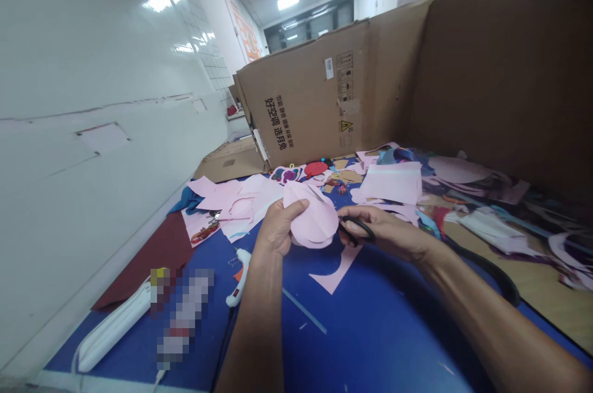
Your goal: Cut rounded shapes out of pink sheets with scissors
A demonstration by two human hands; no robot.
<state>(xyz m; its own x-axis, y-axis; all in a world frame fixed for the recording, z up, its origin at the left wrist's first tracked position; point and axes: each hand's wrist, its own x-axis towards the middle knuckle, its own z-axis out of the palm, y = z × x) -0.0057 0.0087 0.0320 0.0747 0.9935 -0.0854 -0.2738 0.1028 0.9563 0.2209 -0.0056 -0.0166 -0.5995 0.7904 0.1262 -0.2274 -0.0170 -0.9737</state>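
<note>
My left hand [277,226] pinches a rounded pink paper cutout [315,220] between thumb and fingers, above the blue tabletop. The cutout looks layered or folded, with a curved edge. My right hand [382,229] is closed on black-handled scissors [356,230] at the cutout's right edge. The blades are mostly hidden, so I cannot tell whether they touch the paper. Below the hands, a curved pink paper offcut [337,272] lies on the table. A white glue gun [239,282] rests left of my left forearm.
A large cardboard box [306,109] walls the back and right. Pink sheets [241,201] and scraps [391,183] cover the far table. A maroon sheet [143,257] and a white power strip [115,325] lie at left, with a glue stick-like clear strip [304,311] in front.
</note>
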